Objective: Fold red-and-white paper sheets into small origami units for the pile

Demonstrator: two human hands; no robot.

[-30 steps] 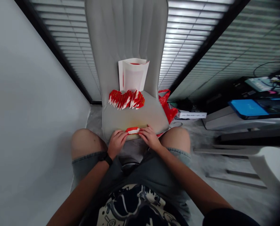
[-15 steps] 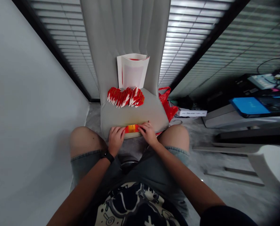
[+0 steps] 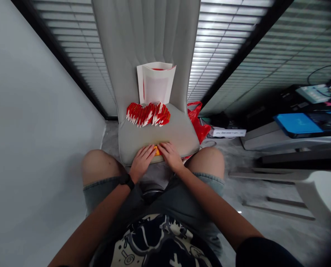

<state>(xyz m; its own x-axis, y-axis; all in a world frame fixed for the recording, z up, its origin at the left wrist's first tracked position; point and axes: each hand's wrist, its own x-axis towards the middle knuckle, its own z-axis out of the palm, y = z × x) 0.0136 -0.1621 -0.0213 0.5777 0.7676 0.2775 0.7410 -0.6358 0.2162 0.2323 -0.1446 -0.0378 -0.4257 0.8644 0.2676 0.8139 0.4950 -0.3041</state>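
Note:
A small red and gold folded paper piece (image 3: 157, 151) lies at the front edge of the grey chair seat (image 3: 180, 129). My left hand (image 3: 142, 160) is closed on its left end, and my right hand (image 3: 170, 156) is closed on its right end. Fingers cover most of the paper, so only a gold strip shows between them. Farther back on the seat, several red folded paper pieces with white edges (image 3: 145, 115) stand packed in a curved row. Behind that row, white sheets with some red inside (image 3: 157, 87) lean on the chair back.
A red plastic bag (image 3: 200, 128) hangs or stands right of the seat. On the floor beyond it is a white box (image 3: 228, 132). A pale stool (image 3: 328, 193) stands at the right, below a blue flat object (image 3: 297, 124). A white wall (image 3: 43, 111) rises at left.
Both hands have moved inward along the paper piece, toward each other. Less of its red and gold surface shows now. The row of folded papers and the white sheets have stayed put.

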